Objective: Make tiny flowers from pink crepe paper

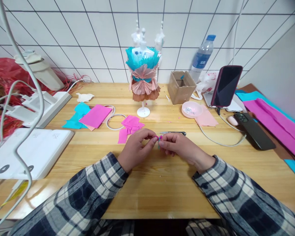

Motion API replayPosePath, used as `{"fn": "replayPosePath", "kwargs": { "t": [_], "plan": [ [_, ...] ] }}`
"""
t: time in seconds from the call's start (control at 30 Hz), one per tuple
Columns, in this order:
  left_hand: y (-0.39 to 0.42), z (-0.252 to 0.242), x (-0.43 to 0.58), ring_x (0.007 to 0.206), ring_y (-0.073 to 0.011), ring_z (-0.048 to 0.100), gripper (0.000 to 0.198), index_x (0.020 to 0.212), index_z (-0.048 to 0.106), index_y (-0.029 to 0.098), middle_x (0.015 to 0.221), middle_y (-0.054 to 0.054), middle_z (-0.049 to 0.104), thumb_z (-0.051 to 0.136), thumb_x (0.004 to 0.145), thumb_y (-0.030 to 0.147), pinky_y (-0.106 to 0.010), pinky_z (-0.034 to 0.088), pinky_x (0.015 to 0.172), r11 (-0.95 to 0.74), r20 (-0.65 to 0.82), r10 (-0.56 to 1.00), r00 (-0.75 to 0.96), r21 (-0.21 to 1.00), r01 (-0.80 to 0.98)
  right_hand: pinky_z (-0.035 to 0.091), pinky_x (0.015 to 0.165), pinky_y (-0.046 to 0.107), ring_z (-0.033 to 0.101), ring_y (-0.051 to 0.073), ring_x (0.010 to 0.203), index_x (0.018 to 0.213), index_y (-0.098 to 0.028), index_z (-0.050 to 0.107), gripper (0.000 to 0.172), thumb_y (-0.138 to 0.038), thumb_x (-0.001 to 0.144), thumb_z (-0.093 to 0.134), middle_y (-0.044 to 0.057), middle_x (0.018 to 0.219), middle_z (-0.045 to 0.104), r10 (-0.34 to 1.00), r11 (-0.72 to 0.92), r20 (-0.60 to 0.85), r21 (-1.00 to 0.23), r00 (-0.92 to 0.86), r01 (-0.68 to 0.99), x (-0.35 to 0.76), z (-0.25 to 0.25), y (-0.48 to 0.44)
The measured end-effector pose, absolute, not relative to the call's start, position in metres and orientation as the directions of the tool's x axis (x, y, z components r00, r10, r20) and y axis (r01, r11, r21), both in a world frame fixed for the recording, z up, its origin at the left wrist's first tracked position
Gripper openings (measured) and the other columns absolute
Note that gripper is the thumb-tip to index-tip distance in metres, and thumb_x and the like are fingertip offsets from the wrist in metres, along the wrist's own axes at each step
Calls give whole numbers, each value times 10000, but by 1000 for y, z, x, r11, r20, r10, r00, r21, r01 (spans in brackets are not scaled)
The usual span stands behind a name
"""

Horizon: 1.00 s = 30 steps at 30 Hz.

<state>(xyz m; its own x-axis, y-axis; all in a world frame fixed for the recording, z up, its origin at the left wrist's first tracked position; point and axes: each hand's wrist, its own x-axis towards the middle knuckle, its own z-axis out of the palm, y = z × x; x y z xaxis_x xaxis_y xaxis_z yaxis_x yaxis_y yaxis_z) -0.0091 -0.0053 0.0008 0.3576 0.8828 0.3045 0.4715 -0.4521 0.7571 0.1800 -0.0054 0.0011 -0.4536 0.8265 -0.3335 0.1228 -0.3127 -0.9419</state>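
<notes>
Left hand and right hand are each pinching, thumb against fingertip, a tiny pink-and-teal piece, apparently thin paper, with only a sliver of it showing between them. They are holding it nearer the person than the dressed mannequin and a little to its right.

Such thin stuff could be tearing if the two pinches are pulling unevenly, and the teal part could be slipping free if either grip is slackening, since so little is being gripped. Snips are lying in front of the mannequin and to its right, just beyond the fingers, so a careless knuckle could be catching the blades. Loose pink scraps, in front of the mannequin and slightly left, could be scattering if the left hand is brushing them.

Teal is pointing down and away from the mannequin, below the pink; the long axis seems to be running that way too, though fingertips are hiding too much to be sure.
</notes>
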Motion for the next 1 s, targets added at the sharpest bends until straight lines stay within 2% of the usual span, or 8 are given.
{"fn": "replayPosePath", "kwargs": {
  "t": [0.1, 0.2, 0.27, 0.4, 0.7, 0.77, 0.87, 1.0],
  "plan": [
    [-5, 1, -8, 730, -138, 584, 121, 815, 605, 168, 766, -16, 641, 554, 869, 263, -264, 455, 691, -418, 293, 901, 320, 783, 460, 362, 445, 183, 513, 85, 570, 881, -187, 616, 292, -434, 742, 687, -2, 744, 596, 867, -290, -331, -943, -372, 163, 179, 4, -7],
    [-5, 2, -7, 734, -140, 597, 131, 823, 618, 166, 782, -21, 657, 562, 863, 278, -265, 470, 701, -354, 250, 926, 283, 835, 421, 448, 507, 205, 582, 122, 718, 1103, -244, 558, 435, -385, 721, 711, 20, 930, 619, 920, -301, -285, -954, -270, -16, 177, 4, -7],
    [-5, 3, -6, 726, -140, 600, 139, 812, 627, 166, 774, -20, 664, 573, 853, 287, -263, 473, 694, -316, 216, 937, 275, 860, 401, 476, 544, 220, 595, 131, 753, 1052, -227, 589, 397, -375, 708, 722, 30, 942, 637, 923, -307, -268, -946, -276, -107, 177, 2, -6],
    [-6, 6, -5, 677, -133, 578, 149, 764, 625, 161, 715, -9, 650, 586, 834, 287, -251, 457, 657, -267, 163, 947, 275, 878, 398, 451, 505, 201, 563, 110, 661, 855, -179, 660, 274, -384, 689, 736, 20, 777, 646, 919, -294, -271, -955, -285, -41, 178, 1, -5],
    [-6, 7, -5, 707, -128, 553, 223, 887, 597, 167, 762, 3, 605, 507, 882, 371, -233, 436, 650, -157, 32, 934, 356, 932, 328, 385, 429, 199, 444, 68, 502, 835, -168, 660, 276, -427, 740, 673, -23, 674, 567, 927, -233, -253, -967, -277, 104, 176, 2, -7],
    [-5, 6, -6, 699, -129, 534, 259, 839, 596, 164, 735, 8, 584, 468, 899, 382, -235, 427, 652, -174, 26, 923, 385, 918, 355, 376, 426, 210, 437, 77, 493, 836, -171, 651, 267, -428, 764, 642, -27, 655, 555, 928, -204, -248, -963, -278, 177, 176, 2, -7],
    [-4, 4, -7, 649, -126, 496, 301, 731, 570, 162, 659, 17, 538, 448, 903, 377, -236, 399, 615, -211, 30, 920, 390, 877, 431, 380, 470, 232, 455, 96, 516, 815, -182, 642, 213, -388, 811, 590, -24, 636, 564, 941, -55, -167, -933, -295, 355, 177, 3, -7],
    [-4, 3, -7, 639, -126, 470, 289, 717, 561, 162, 658, 15, 522, 454, 900, 359, -236, 375, 599, -286, 57, 899, 435, 828, 482, 418, 629, 270, 543, 129, 683, 791, -194, 622, 119, -259, 852, 542, 1, 742, 632, 925, 285, 79, -790, -372, 543, 179, 4, -6]
  ]
}}
